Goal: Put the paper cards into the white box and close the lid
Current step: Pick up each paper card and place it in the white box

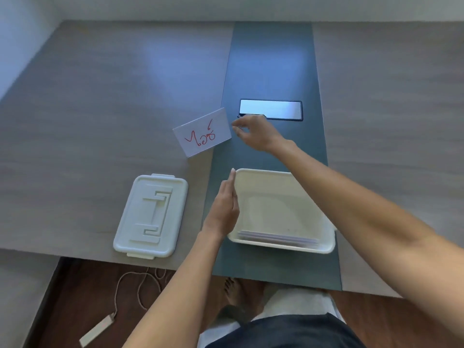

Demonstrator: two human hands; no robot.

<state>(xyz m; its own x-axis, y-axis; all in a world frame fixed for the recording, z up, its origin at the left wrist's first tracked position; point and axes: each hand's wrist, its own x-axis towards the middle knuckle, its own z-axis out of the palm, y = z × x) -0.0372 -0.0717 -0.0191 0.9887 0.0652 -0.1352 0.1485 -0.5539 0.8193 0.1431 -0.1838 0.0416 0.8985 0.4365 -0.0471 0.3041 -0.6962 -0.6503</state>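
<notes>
**White card left on the table, right hand closing in**

White paper card (202,133), marked in red ink, lay flat on the grey table (88,121), its right edge reaching the dark green strip (271,71) down the middle. No other loose card was in sight. The right hand (253,131) hovered just beside that edge, fingers curled and thumb drawn near them, pinch not yet closed and holding nothing; whether a fingertip touched the card could not be told.

The white box (324,243) stood open on the strip, nearer the person. Several cards (276,238) were stacked against its near wall. The left hand (224,207) was flat and open, fingers straight, empty, set edge-on at the box's left rim; contact unclear.

The lid (150,214) lay top up on the table, left of the box and apart from it.

Judgement: collecting step, probably the last card. Next move calls for lifting the card's edge off the flat surface to get a pinch, carrying it to the box, then fetching and seating the lid.
</notes>
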